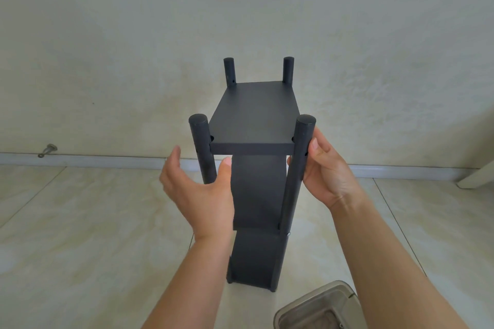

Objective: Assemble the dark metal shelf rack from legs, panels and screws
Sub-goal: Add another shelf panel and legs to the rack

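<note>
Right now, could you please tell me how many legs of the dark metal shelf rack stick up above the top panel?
4: far-left round dark leg, far-right leg, near-left leg, and near-right leg, gripped by the right hand. None seems hidden.

Dark metal shelf rack (254, 168), standing upright on the floor: four round legs (296, 168) rise above the flat top panel (254, 117); two lower panels (254, 256) lie beneath it.
</note>
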